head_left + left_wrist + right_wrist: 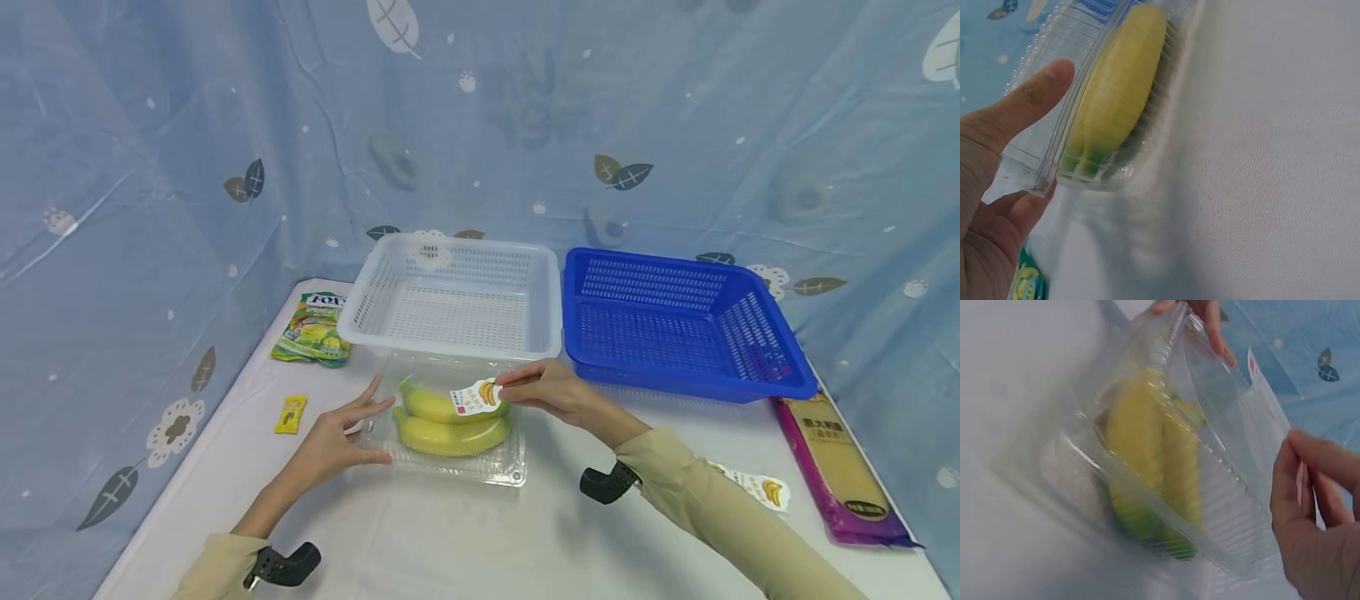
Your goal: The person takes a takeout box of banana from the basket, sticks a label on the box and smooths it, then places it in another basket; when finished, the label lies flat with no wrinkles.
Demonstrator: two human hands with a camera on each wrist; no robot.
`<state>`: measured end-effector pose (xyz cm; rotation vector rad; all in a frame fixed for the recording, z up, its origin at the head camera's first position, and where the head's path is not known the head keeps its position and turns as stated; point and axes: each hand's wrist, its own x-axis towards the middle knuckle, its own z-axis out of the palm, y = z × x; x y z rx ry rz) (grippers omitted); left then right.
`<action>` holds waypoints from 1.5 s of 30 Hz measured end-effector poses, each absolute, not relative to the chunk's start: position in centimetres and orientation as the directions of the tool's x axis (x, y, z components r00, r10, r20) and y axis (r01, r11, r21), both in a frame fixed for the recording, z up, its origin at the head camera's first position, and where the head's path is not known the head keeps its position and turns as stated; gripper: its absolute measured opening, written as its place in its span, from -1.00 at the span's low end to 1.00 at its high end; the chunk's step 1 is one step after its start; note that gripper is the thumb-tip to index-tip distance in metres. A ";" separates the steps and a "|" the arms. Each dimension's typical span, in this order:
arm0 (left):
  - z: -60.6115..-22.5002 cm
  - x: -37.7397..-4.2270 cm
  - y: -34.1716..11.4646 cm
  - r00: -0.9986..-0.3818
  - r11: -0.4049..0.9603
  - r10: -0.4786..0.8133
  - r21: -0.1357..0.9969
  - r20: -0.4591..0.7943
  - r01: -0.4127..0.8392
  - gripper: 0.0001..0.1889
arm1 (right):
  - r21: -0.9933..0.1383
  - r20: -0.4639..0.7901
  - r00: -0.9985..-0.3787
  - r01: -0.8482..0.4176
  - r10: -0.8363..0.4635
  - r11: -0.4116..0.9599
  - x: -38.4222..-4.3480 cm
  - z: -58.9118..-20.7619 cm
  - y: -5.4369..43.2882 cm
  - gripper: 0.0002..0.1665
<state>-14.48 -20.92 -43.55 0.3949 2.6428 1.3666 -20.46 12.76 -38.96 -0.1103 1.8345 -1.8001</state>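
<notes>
A clear plastic clamshell box (498,472) with bananas (452,437) inside sits in the middle of the table. My left hand (335,446) grips its left side; in the left wrist view the thumb (1038,97) lies on the lid and fingers are under the rim. Between thumb and fingertips, my right hand (553,392) pinches a white label (477,397) with a banana picture. From the head view the label overlaps the upper banana. The right wrist view shows it edge-on above the lid (1222,406), with its far end apart from the plastic.
Behind the box stand a white basket (450,342) and, to its right, a blue basket (675,385). A green snack bag (311,329) and a small yellow packet (290,414) lie left. Another banana label (768,492) and a purple-edged noodle package (832,458) lie right.
</notes>
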 end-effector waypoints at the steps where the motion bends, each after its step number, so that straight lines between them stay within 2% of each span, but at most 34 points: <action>1: -43.5 -14.5 -21.0 -0.956 0.552 0.295 0.817 -0.005 0.166 -0.13 | -0.946 -0.320 -0.832 0.308 -0.454 0.101 -20.7 -38.9 12.6 -0.68; 9: -43.7 -14.5 -21.2 -0.954 0.549 0.298 0.819 -0.005 0.167 -0.13 | -0.974 -0.220 -0.708 0.126 -0.671 0.187 -23.3 -39.3 11.7 -0.70; 15: -43.7 -14.6 -21.0 -0.956 0.556 0.295 0.812 0.005 0.176 -0.15 | -0.954 -0.203 -0.625 -0.047 -0.754 0.296 -25.2 -39.0 10.4 -0.76; 21: -43.8 -14.6 -20.7 -0.957 0.567 0.290 0.805 0.003 0.175 -0.14 | -0.924 -0.184 -0.561 -0.181 -0.807 0.336 -26.2 -38.5 9.4 -0.79; 25: -43.7 -14.6 -20.7 -0.956 0.569 0.292 0.803 0.004 0.177 -0.15 | -0.895 -0.174 -0.546 -0.260 -0.820 0.363 -26.4 -38.2 8.7 -0.81; 34: -43.7 -14.5 -20.9 -0.959 0.555 0.283 0.816 -0.004 0.161 -0.14 | -0.854 -0.150 -0.548 -0.347 -0.823 0.387 -26.2 -38.0 7.8 -0.85; 41: -43.7 -14.4 -20.9 -0.959 0.552 0.283 0.819 -0.010 0.154 -0.14 | -0.767 -0.048 -0.548 -0.516 -0.835 0.382 -25.4 -38.2 7.4 -0.86; 45: -43.7 -14.5 -20.9 -0.959 0.554 0.281 0.819 -0.016 0.149 -0.13 | -0.712 0.038 -0.579 -0.587 -0.814 0.385 -24.3 -38.7 7.2 -0.77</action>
